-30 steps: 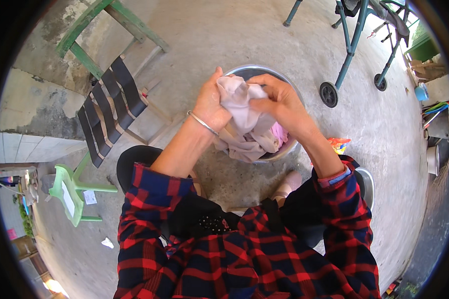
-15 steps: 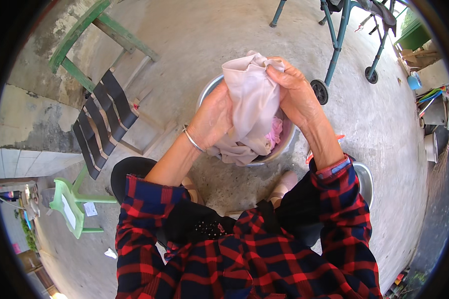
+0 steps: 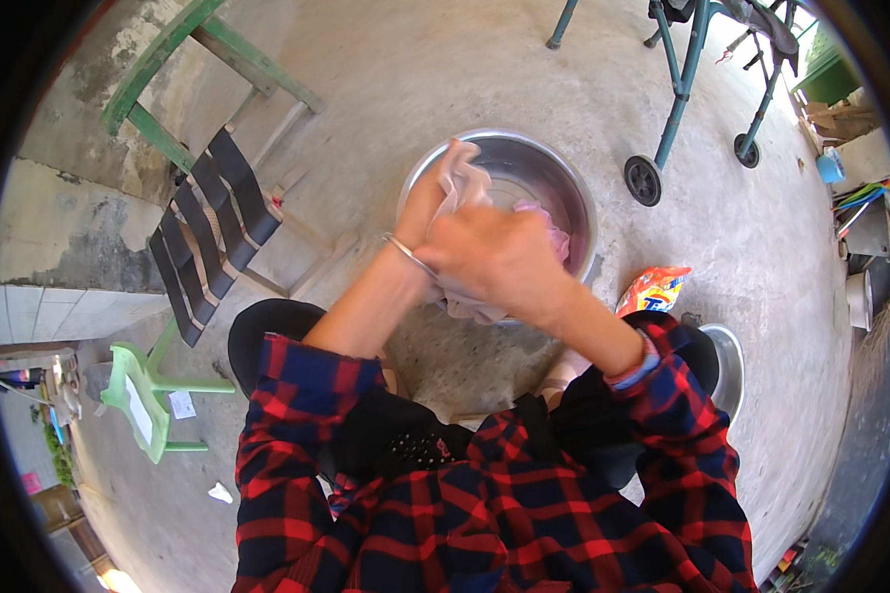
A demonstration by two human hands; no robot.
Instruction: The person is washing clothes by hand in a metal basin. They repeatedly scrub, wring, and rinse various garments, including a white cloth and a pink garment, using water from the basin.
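A pale pinkish-beige garment [image 3: 464, 182] is bunched between my hands over a round metal basin [image 3: 581, 188]. My left hand [image 3: 423, 212] is closed on its left side, with most of the fingers hidden. Crossing in front, my right hand [image 3: 499, 252] is blurred but looks curled into a fist on the same cloth. Folds of it hang below my hands at the basin's near edge. Inside the basin lies a brighter pink cloth [image 3: 546, 225], partly covered by my right hand.
An orange packet [image 3: 655, 290] and a second metal basin [image 3: 728, 368] are by my right knee. A strapped chair [image 3: 213, 232] and a green plastic stool [image 3: 133, 400] stand at left. A wheeled blue frame [image 3: 677, 104] is at far right.
My hands have come down and together. The garment, spread upright before, is now gathered between them. My right hand has swung left across it, uncovering the basin's far side and the orange packet.
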